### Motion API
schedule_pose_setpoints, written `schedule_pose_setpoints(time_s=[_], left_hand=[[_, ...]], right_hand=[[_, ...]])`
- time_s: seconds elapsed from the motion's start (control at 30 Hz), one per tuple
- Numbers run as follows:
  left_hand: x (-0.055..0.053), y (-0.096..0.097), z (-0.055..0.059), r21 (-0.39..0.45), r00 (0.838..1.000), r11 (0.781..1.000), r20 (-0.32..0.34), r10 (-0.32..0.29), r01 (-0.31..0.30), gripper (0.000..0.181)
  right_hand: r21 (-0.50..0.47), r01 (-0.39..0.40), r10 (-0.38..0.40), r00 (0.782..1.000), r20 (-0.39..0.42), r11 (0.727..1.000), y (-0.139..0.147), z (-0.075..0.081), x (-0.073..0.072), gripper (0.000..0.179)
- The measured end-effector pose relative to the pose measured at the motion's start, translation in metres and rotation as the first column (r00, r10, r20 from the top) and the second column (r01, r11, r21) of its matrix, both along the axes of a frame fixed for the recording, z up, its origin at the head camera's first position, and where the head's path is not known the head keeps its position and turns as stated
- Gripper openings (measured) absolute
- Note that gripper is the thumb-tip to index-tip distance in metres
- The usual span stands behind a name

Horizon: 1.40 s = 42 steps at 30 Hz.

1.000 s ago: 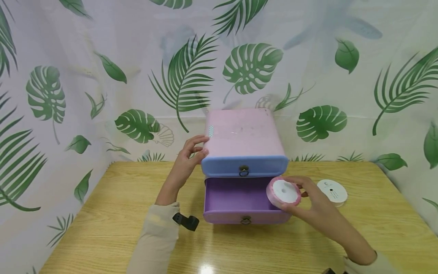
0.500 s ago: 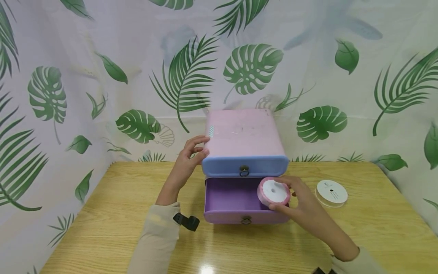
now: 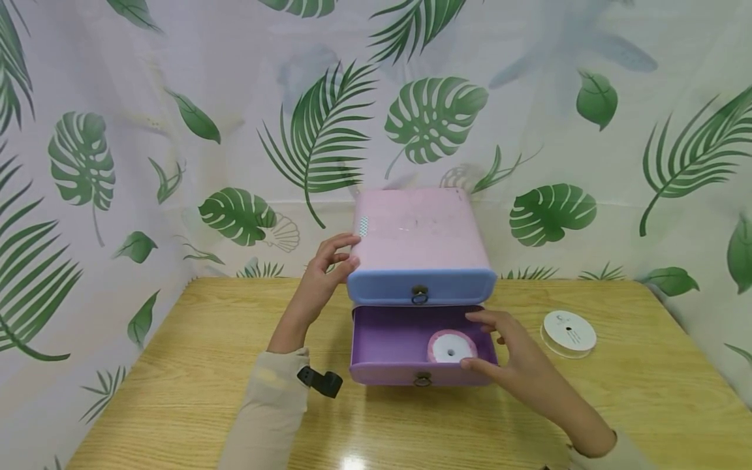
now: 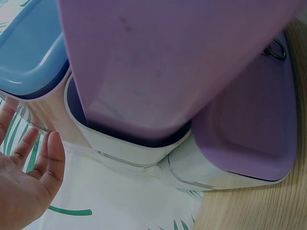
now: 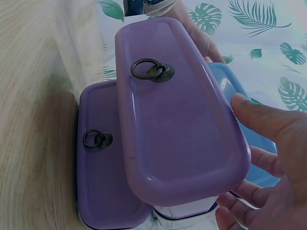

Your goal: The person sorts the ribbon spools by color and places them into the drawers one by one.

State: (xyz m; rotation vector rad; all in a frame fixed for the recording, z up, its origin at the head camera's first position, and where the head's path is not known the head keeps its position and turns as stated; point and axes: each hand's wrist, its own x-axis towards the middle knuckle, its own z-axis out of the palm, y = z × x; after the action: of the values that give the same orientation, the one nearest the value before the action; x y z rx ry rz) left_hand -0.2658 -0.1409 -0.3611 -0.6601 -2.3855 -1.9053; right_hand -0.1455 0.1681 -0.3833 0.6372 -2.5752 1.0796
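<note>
A small chest of drawers (image 3: 420, 228) with a pink top and blue upper drawer front (image 3: 382, 287) stands against the backdrop. Below it, a purple drawer (image 3: 382, 333) is pulled out. Inside, toward its right front, lies a spool of pink ribbon (image 3: 451, 346) with a white face. My right hand (image 3: 519, 356) hovers at the drawer's right end, thumb near the spool, fingers spread and holding nothing. With relaxed fingers, my left hand (image 3: 320, 274) touches the chest's left side. In the left wrist view, the left fingertips (image 4: 56, 139) meet the chest's wall; the spool is hidden there.
A white spool (image 3: 568, 333) lies on the wooden table (image 3: 235, 405), right of the chest. A lower purple drawer (image 5: 108, 177) with a ring pull sits beneath the pulled-out one. Behind the table hangs a leaf-patterned cloth (image 3: 235, 150).
The right hand has moved left with the pink ribbon spool and let it go in the drawer, where it lies now. The left hand has stayed at the chest's side.
</note>
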Motion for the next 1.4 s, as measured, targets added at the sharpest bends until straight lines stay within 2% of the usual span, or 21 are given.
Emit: schedule_pose_setpoints(time_s=[0.13,0.37,0.5,0.67,1.07,1.27,1.4], left_hand=[[0.001,0.0,0.0,-0.005,1.0,1.0,0.001,0.002,-0.002,0.042],[0.002,0.0,0.0,-0.012,1.0,1.0,-0.002,0.007,-0.007,0.042],[0.002,0.0,0.0,-0.014,1.0,1.0,-0.004,0.009,-0.009,0.042],[0.001,0.0,-0.001,-0.015,1.0,1.0,-0.005,0.013,-0.013,0.043],[0.0,0.0,-0.001,-0.015,1.0,1.0,-0.008,0.012,-0.012,0.043],[0.0,0.0,0.0,-0.012,1.0,1.0,-0.009,0.017,-0.017,0.043],[0.0,0.0,-0.001,-0.012,1.0,1.0,-0.004,0.021,-0.021,0.043]], right_hand=[[-0.01,0.003,-0.004,1.0,-0.019,1.0,0.0,-0.001,0.003,0.059],[-0.1,0.001,-0.007,0.998,-0.059,0.995,-0.001,0.003,0.017,0.051],[-0.168,-0.051,0.034,0.995,-0.099,0.985,-0.003,0.003,0.026,0.049],[-0.226,-0.174,0.142,0.978,-0.155,0.958,-0.007,-0.002,0.033,0.047],[-0.205,-0.32,0.317,0.947,-0.052,0.925,-0.014,-0.026,0.04,0.036],[-0.128,-0.343,0.343,0.939,-0.022,0.931,-0.019,-0.035,0.039,0.034],[-0.119,-0.348,0.35,0.937,-0.007,0.93,-0.022,-0.039,0.037,0.033]])
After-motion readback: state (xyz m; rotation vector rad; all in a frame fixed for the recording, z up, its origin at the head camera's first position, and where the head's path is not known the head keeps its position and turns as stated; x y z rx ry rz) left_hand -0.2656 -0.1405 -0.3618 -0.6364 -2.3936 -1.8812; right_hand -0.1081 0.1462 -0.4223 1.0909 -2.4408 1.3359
